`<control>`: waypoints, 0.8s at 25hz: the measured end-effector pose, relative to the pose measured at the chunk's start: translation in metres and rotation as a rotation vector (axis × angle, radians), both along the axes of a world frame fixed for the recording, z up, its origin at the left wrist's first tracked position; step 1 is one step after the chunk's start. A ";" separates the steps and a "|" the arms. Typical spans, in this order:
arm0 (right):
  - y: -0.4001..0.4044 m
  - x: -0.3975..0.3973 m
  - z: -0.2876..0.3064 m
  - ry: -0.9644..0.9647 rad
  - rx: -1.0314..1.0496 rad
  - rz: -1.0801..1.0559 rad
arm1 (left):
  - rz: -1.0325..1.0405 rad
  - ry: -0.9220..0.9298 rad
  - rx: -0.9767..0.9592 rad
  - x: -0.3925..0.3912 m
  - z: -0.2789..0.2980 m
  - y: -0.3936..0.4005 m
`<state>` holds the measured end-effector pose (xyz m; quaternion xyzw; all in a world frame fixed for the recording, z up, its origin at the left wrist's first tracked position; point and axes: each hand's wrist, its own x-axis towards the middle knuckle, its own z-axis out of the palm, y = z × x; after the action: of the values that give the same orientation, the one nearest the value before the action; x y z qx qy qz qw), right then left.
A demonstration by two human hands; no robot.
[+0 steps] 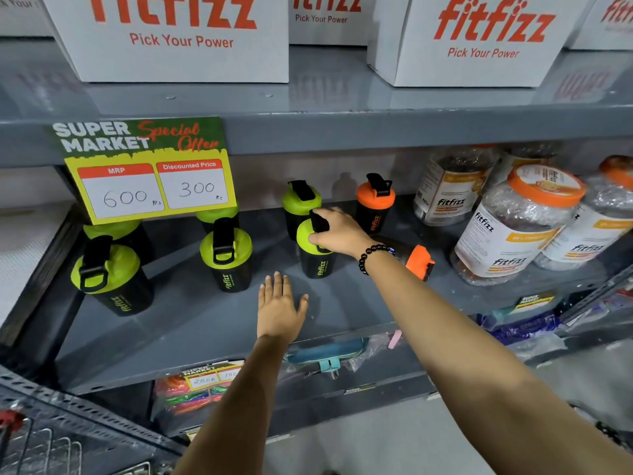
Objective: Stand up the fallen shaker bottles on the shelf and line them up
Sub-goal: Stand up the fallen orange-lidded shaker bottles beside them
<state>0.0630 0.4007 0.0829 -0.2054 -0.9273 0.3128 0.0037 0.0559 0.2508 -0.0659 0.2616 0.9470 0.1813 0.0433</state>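
Observation:
Several black shaker bottles stand on the grey shelf (191, 323). My right hand (337, 231) grips the lid of an upright green-lidded shaker (317, 265) in the middle. Behind it stand another green-lidded shaker (299, 200) and an upright orange-lidded shaker (375, 204). One orange-lidded shaker (419, 260) lies on its side behind my right forearm, mostly hidden. Two more green-lidded shakers stand at the left (109, 279) and centre-left (227, 257), with two others half hidden behind the price sign. My left hand (279, 308) rests flat and open on the shelf in front.
A yellow and green price sign (144, 169) hangs from the upper shelf edge at the left. Large clear jars with orange lids (513, 228) crowd the right of the shelf. White boxes (472, 39) sit on the shelf above. Packaged goods lie on the shelf below.

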 end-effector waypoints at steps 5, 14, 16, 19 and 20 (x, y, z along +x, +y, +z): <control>0.000 -0.002 -0.006 0.013 -0.036 -0.010 | -0.004 -0.008 -0.005 0.001 0.002 0.000; -0.001 0.056 -0.046 0.619 -0.230 -0.788 | -0.096 0.018 0.105 0.032 0.010 0.010; 0.005 0.071 -0.052 0.606 -0.177 -0.967 | -0.156 0.017 0.134 0.046 0.010 0.020; 0.025 0.088 -0.058 0.481 -0.227 -1.168 | -0.233 0.020 0.108 0.057 0.010 0.038; 0.031 0.091 -0.058 0.440 -0.265 -1.207 | -0.245 0.020 0.096 0.058 0.010 0.043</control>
<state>0.1535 0.4320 0.0245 -0.6198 -0.5803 0.4021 0.3427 0.1139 0.2942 -0.0555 0.3788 0.8986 0.2172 0.0429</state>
